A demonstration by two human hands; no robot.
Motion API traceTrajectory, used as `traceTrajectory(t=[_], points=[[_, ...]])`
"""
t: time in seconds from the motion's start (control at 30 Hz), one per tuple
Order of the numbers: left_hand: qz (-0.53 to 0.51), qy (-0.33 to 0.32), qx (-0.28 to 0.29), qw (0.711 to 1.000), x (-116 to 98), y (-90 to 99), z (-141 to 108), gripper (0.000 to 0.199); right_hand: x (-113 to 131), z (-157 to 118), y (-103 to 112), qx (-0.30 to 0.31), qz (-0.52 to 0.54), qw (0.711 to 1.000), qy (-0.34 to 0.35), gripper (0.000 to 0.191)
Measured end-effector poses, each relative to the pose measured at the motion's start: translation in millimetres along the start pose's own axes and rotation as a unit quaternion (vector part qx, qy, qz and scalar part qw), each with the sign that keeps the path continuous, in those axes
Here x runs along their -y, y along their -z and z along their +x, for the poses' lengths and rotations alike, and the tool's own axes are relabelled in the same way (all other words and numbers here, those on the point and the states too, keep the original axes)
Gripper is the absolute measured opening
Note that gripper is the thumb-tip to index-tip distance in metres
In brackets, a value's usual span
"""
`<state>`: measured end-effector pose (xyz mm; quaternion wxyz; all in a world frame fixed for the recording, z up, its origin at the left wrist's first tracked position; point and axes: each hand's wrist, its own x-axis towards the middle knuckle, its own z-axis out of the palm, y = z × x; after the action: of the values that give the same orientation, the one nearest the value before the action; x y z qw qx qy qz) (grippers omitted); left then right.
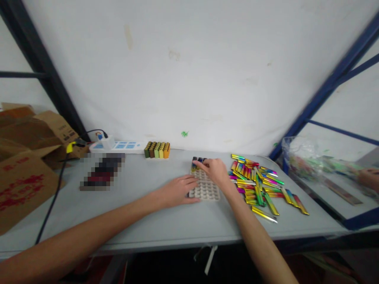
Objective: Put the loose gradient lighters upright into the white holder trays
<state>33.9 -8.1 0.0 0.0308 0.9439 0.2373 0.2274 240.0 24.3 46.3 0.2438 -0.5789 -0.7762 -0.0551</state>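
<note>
A pale tray (207, 191) with rows of small cells lies on the table in front of me. Dark, shiny lighter-like pieces (200, 159) stand upright in its far row, partly covered. My left hand (179, 191) rests flat at the tray's left side, its fingers stretched over the edge and the thumb by the near corner. Over the far end of the tray, my right hand (214, 169) has its fingers bent together by the standing pieces; what they hold, if anything, is hidden. Right of the tray, a loose pile of metallic, rainbow-coloured lighter-like pieces (257, 189) is spread out.
A filled block of upright coloured pieces (156, 150) stands by the wall. Left are a power strip (124, 147), a blurred-out dark item (102, 171), a black cable (53, 201) and cardboard boxes (26, 169). Beyond the blue frame (319, 94) at right, another person's hand (370, 179) shows.
</note>
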Motion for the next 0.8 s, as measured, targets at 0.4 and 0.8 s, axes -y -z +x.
traceTrajectory(t=[0.4, 0.8], points=[[0.002, -0.007, -0.009, 1.0, 3, -1.2, 0, 0.043, -131, -9, 20, 0.137, 0.028, 0.99, 0.002, 0.018], [0.005, -0.005, -0.003, 1.0, 2, 1.6, -1, 0.042, -124, -4, -4, 0.114, 0.039, 0.992, -0.021, 0.008]])
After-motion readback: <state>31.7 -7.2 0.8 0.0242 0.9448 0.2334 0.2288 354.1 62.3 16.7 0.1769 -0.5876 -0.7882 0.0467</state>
